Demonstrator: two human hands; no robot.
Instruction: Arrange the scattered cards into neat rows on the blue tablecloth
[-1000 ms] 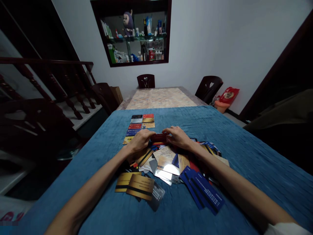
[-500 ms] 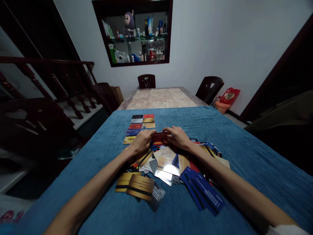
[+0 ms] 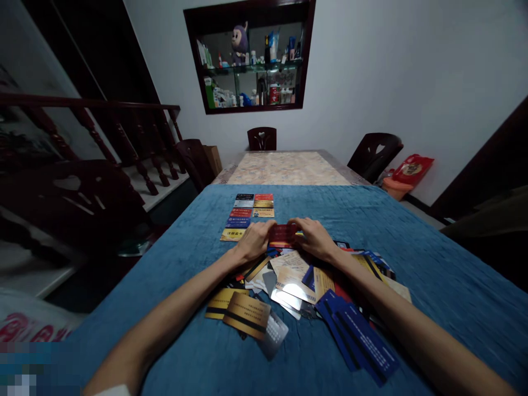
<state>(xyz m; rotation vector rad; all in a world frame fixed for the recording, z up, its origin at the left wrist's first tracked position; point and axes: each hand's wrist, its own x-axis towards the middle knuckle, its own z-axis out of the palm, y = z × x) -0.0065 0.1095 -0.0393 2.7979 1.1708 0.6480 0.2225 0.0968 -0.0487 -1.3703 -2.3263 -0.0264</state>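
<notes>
Left hand and right hand are pinching a red card between them, one at each end, fingers curled. Card is sitting at the far edge of a loose card pile on the blue-covered bench. Laid-out cards are lying in two columns beyond the left hand. Blue cards are overlapping near the right forearm, gold cards near the left.

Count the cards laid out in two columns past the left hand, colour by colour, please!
Black card: 1
Silver card: 1
Red cards: 2
Blue card: 1
Yellow, gold or tan cards: 3
Total showing: 8
</notes>
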